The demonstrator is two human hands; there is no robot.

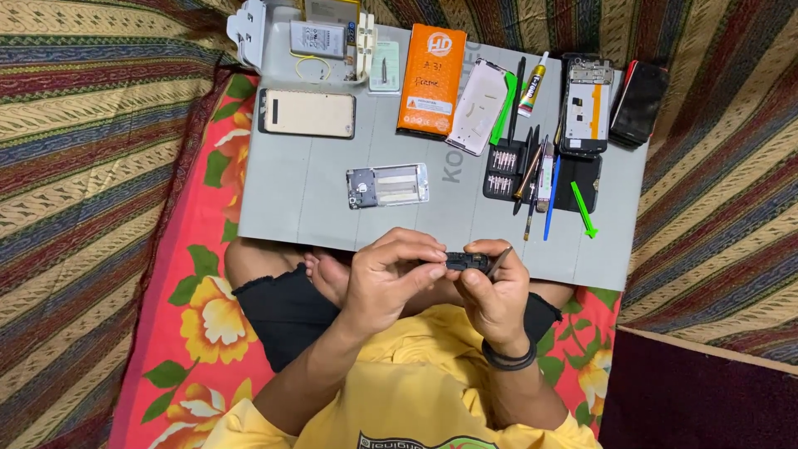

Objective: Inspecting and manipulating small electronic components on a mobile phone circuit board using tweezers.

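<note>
My left hand (391,278) and my right hand (496,291) meet over my lap, both pinching a small black phone part (465,262) between the fingertips. A thin grey tool (499,260) also sticks up from my right hand, which wears a black band at the wrist. Just beyond the hands lies a grey work mat (299,187). On the mat, straight ahead of my left hand, rests a silver phone frame (388,185).
The mat also holds a gold phone back (307,113), an orange box (431,79), a white phone panel (477,106), an open black tool case (540,175) with pens and picks, a glue tube (533,85), an opened phone (586,105) and a dark phone (638,104). Striped bedding surrounds everything.
</note>
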